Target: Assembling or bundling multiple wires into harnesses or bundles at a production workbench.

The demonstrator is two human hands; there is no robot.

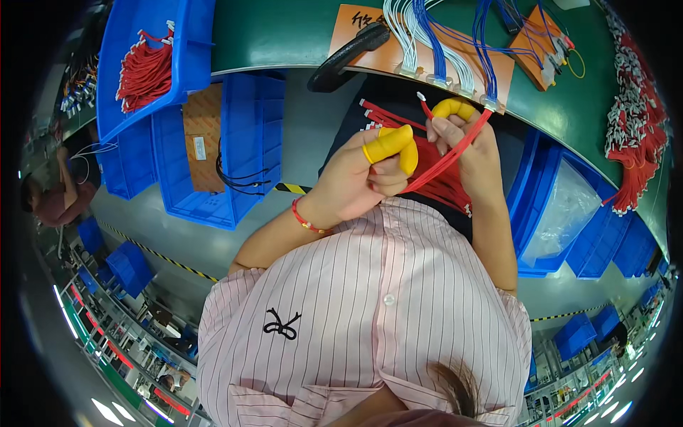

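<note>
My left hand (373, 171), with yellow finger cots, is closed, its lower fingers around a bundle of red wires (445, 158). From there the bundle runs up across my right palm to a connector on an orange board (445, 50). My right hand (469, 139), also with a yellow cot, pinches a red wire (426, 107) between thumb and finger. A small white connector (421, 97) tips that wire and sticks up beyond the fingers. More red wires with white ends (441, 186) lie on my lap beneath both hands.
Blue and white wires (434, 43) rise from the board's connectors. A black clamp-like handle (352, 55) juts over the table's edge. Red wires (146, 73) fill a blue bin (192, 53) at left; another red bundle (635, 167) hangs at right. Blue crates (551, 206) stand below.
</note>
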